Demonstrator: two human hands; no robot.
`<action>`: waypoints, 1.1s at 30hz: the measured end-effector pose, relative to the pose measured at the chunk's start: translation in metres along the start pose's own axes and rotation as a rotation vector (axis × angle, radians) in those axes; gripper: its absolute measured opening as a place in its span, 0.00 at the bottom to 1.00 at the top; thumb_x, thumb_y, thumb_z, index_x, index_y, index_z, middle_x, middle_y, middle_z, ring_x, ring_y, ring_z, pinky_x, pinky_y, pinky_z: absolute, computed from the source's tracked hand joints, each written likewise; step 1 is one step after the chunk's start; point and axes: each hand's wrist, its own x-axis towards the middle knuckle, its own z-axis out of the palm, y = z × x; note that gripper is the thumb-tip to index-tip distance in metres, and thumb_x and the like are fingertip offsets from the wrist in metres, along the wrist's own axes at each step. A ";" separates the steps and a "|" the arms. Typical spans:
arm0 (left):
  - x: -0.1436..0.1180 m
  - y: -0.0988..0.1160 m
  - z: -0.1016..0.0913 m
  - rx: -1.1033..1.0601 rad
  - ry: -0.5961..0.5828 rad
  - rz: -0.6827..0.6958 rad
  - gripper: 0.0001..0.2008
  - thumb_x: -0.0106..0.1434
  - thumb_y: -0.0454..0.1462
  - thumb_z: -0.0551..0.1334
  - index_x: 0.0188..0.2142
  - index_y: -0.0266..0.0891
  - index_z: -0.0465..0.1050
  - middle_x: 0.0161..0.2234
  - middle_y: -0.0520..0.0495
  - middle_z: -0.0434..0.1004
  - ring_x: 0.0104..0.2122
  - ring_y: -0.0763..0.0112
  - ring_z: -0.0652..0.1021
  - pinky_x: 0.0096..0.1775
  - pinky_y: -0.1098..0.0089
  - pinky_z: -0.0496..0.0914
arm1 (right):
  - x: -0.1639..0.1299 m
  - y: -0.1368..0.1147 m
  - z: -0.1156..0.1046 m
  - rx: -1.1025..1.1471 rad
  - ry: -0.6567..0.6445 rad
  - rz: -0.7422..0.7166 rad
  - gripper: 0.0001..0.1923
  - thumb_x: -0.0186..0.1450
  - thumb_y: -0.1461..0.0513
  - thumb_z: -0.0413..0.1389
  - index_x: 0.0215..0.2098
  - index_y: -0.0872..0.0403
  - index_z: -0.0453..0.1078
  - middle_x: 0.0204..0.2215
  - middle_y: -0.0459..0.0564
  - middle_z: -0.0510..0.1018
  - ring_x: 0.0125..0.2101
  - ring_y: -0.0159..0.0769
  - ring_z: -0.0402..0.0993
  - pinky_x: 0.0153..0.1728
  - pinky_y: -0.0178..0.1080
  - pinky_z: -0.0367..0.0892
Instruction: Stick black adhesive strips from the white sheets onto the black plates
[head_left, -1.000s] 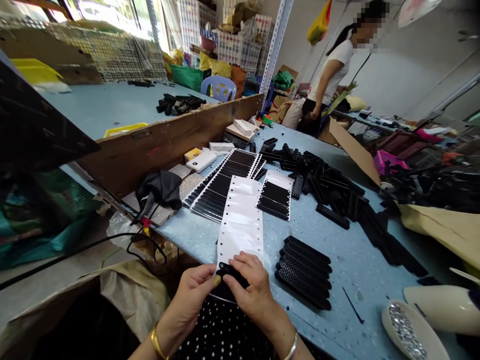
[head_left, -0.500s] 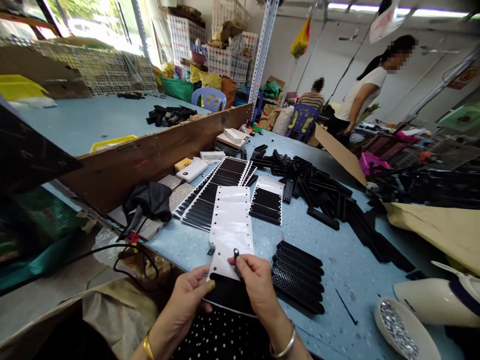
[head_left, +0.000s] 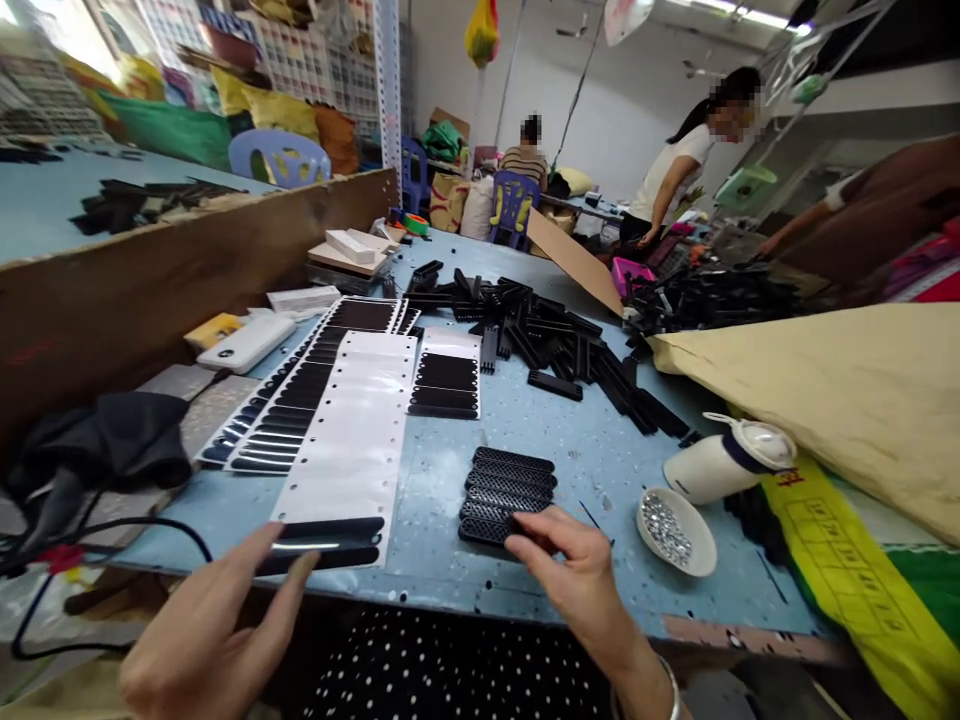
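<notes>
A white backing sheet (head_left: pixel 360 440) lies flat on the blue table, with long black adhesive strips (head_left: pixel 330 540) left across its near end. My left hand (head_left: pixel 217 620) is at that end, thumb and forefinger apart beside the strips. To the right, black perforated pieces (head_left: pixel 510 490) lie side by side in a row. My right hand (head_left: pixel 574 565) is over their near right corner, its fingertips pinched together. A small dark bit shows at the fingertips, too hidden to name. More sheets with black strips (head_left: pixel 285 400) and a shorter sheet (head_left: pixel 446 385) lie behind.
Loose black plastic pieces (head_left: pixel 540 330) are heaped farther back. A white dish (head_left: pixel 701 555) of small shiny metal parts and a white bottle (head_left: pixel 727 460) stand at right. A white power bank (head_left: pixel 247 343) lies at left beside the wooden board (head_left: pixel 225 235). Other people are beyond.
The backing sheet went from my hands down onto the table. My right hand moved right to the perforated pieces; my left hand let go of the sheet. The view turned right.
</notes>
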 end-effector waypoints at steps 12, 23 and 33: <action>-0.031 0.090 0.081 -0.953 -1.015 -0.772 0.16 0.53 0.46 0.70 0.24 0.35 0.74 0.20 0.48 0.78 0.16 0.79 0.72 0.17 0.81 0.58 | -0.050 0.013 0.007 -0.297 0.128 -0.309 0.11 0.66 0.64 0.57 0.46 0.56 0.75 0.29 0.53 0.78 0.29 0.41 0.75 0.29 0.43 0.71; -0.030 0.069 0.093 -0.755 -0.947 -0.704 0.17 0.51 0.50 0.70 0.32 0.38 0.80 0.21 0.45 0.80 0.18 0.68 0.77 0.15 0.75 0.65 | -0.047 0.018 -0.014 -0.223 0.118 -0.212 0.09 0.63 0.68 0.57 0.40 0.56 0.77 0.27 0.53 0.78 0.27 0.40 0.74 0.26 0.42 0.72; -0.007 0.068 0.108 -0.292 -0.586 -0.065 0.11 0.53 0.42 0.66 0.36 0.44 0.80 0.31 0.48 0.84 0.28 0.62 0.81 0.34 0.62 0.77 | -0.026 0.049 -0.035 -0.186 0.159 -0.076 0.05 0.61 0.66 0.62 0.36 0.54 0.78 0.33 0.53 0.80 0.34 0.40 0.79 0.35 0.40 0.76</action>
